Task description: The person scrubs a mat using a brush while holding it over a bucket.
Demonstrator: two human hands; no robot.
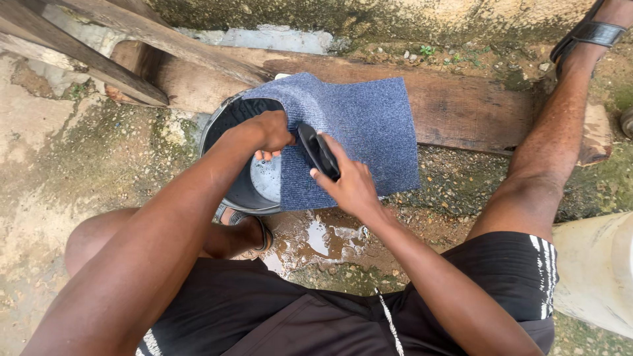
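item: mat [356,132]. blue-grey, ribbed weave in fine lines, roughly rectangular, edges cut straight. it is draped over the right rim of the bucket [227,184], with its far edge humped up and its right part lying over the plank [461,105]. the surface looks damp and darker near my hands.

item: brush [318,151]. black, oblong, tilted, resting on the mat's left part. my right hand [353,184] is curled over it, fingers wrapped along its top and side.

item: my left hand [270,132]. closed in a fist on the mat's left edge, pinching it over the bucket opening.

item: bucket. dark, round, metal-looking rim, soapy water with white foam visible inside below my left hand.

item: plank. brown, weathered wood, lying across the ground behind the bucket.

item: puddle [323,240]. muddy water on the ground just in front of the bucket, between my knees.

item: my right leg [550,151]. stretched out to the right, foot in a dark sandal [587,33].
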